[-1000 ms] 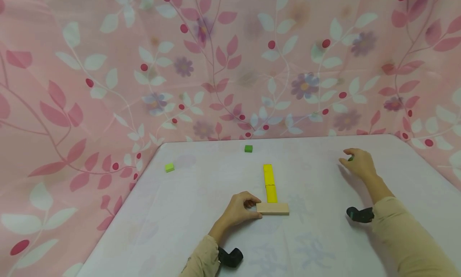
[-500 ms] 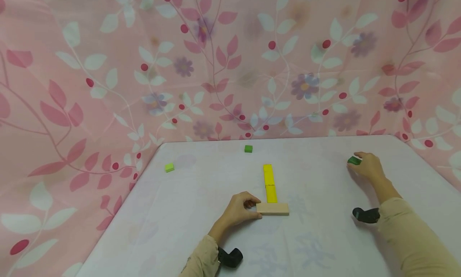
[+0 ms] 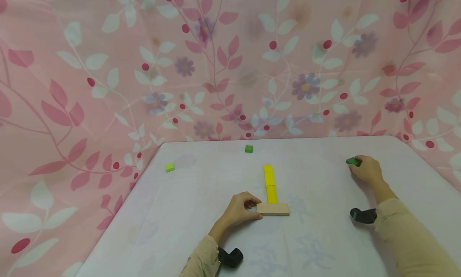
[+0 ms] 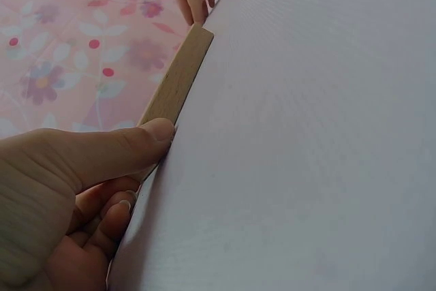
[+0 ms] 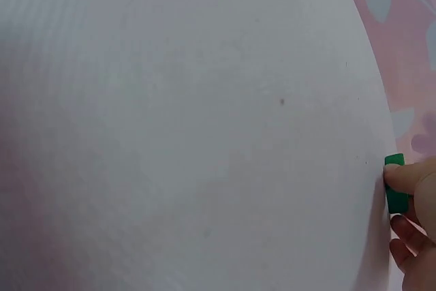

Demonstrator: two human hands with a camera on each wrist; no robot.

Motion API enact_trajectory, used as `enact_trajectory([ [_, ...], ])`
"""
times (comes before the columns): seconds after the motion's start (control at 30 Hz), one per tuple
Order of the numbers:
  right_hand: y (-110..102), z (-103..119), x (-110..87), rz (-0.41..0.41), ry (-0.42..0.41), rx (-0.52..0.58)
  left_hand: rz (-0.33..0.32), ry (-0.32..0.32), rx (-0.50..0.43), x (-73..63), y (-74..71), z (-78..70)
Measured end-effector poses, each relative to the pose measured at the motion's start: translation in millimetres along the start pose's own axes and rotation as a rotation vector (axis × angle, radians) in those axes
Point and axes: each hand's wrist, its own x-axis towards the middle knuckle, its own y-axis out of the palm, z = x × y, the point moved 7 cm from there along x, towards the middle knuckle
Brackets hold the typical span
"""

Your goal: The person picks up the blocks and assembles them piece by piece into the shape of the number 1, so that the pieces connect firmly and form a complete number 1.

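Observation:
My left hand pinches the left end of a pale wooden block between thumb and fingers. The block lies crosswise at the near end of two yellow strips set end to end. In the left wrist view the thumb presses on the side of the wooden block. Off to the right, my right hand grips a dark green block between thumb and fingers. The right wrist view shows that green block under the thumb, at the frame's right edge.
A green block sits near the table's back edge, and a light green block lies at the back left. White cloth covers the table. Behind it hangs a pink floral curtain. Each wrist carries a black device.
The right hand has moved slightly right and nearer the body, and the green block shows more plainly in its fingers. The left hand and wooden block have stayed put.

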Motion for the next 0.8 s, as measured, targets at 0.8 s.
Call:
enact_trajectory([
  [0.8, 24, 77, 29.2, 0.099, -0.170, 0.141, 0.000, 0.009, 0.002, 0.3, 0.3, -0.7],
])
